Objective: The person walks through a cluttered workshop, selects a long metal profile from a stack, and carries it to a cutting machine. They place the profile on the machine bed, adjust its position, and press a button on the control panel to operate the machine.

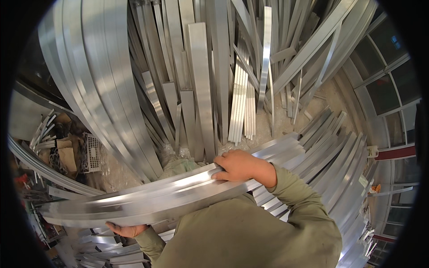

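A long, shiny silver metal profile (147, 196) lies crosswise in front of my body, running from the far left toward the right. My right hand (243, 166) grips it from above, the fingers curled over its far edge near the middle. Lower on the left, my left hand (127, 229) bears it from underneath against the near edge; part of the palm and some fingers are hidden below the metal. Beyond the right hand, the profile's right end lies above a stack of other metal profiles (344, 174).
Tall metal profiles (199, 80) stand upright ahead, and wide ones (96, 58) rise at the left. A white plastic basket (92, 152) sits left among scraps and cardboard (67, 156). Shorter pieces (107, 245) lie low on the left. Framed windows (389, 94) line the right side.
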`<state>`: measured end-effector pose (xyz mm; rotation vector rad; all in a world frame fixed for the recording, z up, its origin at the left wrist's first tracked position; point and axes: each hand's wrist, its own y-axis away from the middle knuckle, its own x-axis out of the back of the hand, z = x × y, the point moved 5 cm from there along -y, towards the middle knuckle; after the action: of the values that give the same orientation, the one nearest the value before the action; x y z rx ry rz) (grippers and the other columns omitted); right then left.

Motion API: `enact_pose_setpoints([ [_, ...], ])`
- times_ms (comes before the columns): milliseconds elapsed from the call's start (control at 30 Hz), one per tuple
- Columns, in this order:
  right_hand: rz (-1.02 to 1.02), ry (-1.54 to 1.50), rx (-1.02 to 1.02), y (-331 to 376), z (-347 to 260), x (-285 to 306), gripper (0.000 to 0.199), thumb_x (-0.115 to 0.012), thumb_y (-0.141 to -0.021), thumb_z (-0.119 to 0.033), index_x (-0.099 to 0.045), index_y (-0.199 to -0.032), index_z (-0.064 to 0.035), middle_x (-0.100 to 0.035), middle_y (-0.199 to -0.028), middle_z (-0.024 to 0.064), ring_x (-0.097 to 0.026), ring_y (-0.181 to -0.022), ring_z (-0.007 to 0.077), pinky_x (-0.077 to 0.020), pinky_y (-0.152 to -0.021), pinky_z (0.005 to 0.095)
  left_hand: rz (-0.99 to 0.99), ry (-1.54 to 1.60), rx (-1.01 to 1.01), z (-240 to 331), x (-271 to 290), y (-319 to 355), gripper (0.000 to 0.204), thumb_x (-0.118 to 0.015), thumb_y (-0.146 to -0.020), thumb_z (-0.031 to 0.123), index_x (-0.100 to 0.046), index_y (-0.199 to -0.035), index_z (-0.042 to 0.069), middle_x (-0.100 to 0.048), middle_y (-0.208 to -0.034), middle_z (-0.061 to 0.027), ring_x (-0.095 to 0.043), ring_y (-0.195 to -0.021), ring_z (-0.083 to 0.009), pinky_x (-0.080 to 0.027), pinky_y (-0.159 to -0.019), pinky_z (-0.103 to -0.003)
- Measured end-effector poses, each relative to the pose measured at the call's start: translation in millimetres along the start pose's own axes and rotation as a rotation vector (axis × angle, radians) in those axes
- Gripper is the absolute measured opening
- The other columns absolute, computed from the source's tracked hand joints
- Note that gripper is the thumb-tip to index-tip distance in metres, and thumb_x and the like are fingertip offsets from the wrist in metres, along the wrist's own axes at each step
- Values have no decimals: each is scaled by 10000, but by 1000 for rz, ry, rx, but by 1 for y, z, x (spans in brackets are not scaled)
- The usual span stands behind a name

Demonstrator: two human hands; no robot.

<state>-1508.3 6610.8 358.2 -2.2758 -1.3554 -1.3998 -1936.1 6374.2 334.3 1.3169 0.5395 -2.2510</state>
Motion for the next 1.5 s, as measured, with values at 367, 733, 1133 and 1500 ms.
enact_pose_setpoints([
  [367,512,-59,420,-69,-113,-19,542,-699,-1001,-422,-610,-1366,-31,-614,-1378,181,-573,-1262,394,-438,-1116,490,558,-527,-995,166,-41,11,642,-563,-1071,465,-561,-1532,18,-532,-1611,-171,-514,-1461,-374,-387,-1239,-610],
  [733,441,-149,376,-55,-107,-93,447,-707,-998,-374,-617,-1307,-65,-638,-1277,153,-633,-1149,385,-510,-987,491,328,-649,-1226,202,-72,3,625,-576,-1069,440,-574,-1508,-5,-545,-1591,-186,-531,-1442,-374,-399,-1231,-596],
  [1133,219,-271,595,-61,-88,-87,427,-708,-997,-343,-623,-1303,-58,-651,-1249,158,-648,-1148,376,-532,-964,483,223,-764,-1286,169,-132,21,607,-589,-1066,413,-588,-1482,-29,-560,-1570,-202,-550,-1420,-374,-412,-1223,-582],
  [1500,109,-353,599,-28,46,-30,436,-708,-987,-385,-637,-1285,-75,-670,-1199,169,-659,-1128,401,-539,-941,505,340,-868,-1431,101,-211,103,591,-601,-1063,389,-601,-1457,-52,-573,-1551,-217,-567,-1400,-374,-424,-1215,-568],
])
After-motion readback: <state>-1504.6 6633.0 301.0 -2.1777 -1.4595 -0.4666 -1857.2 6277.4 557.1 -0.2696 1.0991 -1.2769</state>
